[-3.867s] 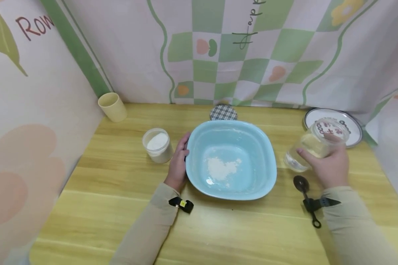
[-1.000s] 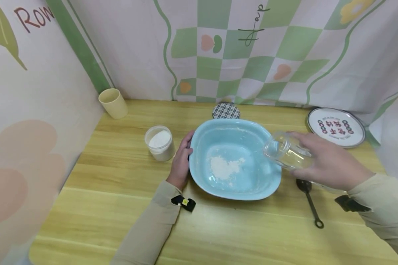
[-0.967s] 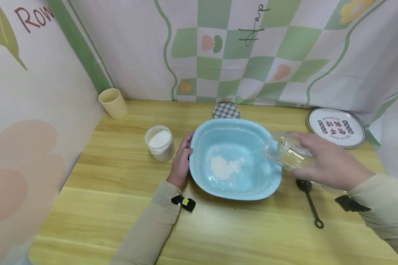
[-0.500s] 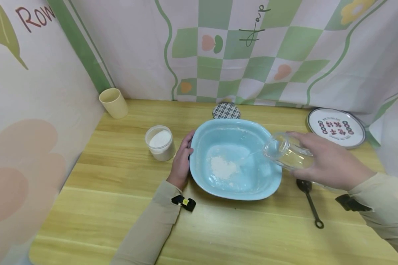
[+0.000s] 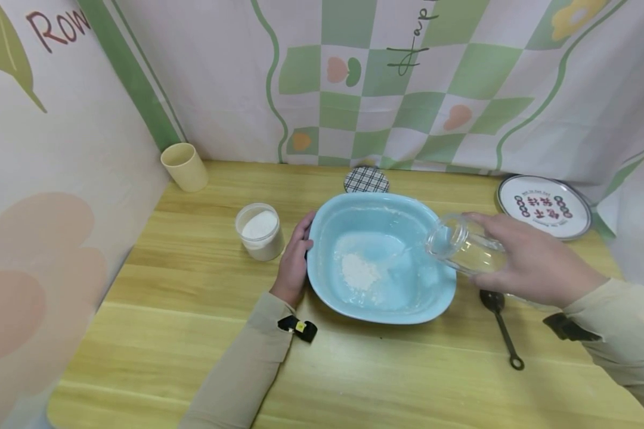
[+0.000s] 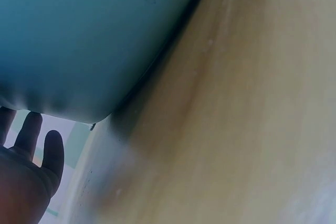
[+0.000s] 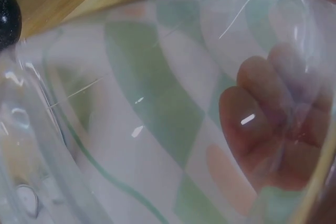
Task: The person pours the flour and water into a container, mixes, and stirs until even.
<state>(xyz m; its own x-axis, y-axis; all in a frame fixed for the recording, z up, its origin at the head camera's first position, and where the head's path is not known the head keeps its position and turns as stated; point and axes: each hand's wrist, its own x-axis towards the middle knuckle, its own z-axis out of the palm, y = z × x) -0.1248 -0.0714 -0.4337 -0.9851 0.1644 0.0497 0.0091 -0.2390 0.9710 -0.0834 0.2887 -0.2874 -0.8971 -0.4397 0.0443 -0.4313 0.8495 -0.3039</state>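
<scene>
In the head view a light-blue basin [image 5: 429, 298] stands mid-table, with white powder [image 5: 360, 271] and clear liquid on its floor. My left hand [image 5: 291, 268] rests against its left side, thumb at the rim; the left wrist view shows extended fingers [image 6: 54, 153] touching the outer wall. My right hand [image 5: 533, 256] grips a clear jar [image 5: 474, 253], tilted with its mouth over the basin's right rim. A thin stream of liquid runs from the mouth into the basin. Through the jar wall [image 7: 152, 93], the right wrist view shows curled fingers [image 7: 247, 114].
Left of the basin stands an open tub of white powder [image 5: 260, 232]. A yellow cup [image 5: 185, 170] is at the back left. Behind the basin lies a checked round coaster [image 5: 366, 179]. A printed plate [image 5: 544, 207] and a dark spoon [image 5: 504, 328] lie at the right.
Since the earliest frame, the right hand has brought the jar left and tipped it over the basin. Over the last second, liquid has spread and the powder patch has shrunk leftward. The left hand stays put.
</scene>
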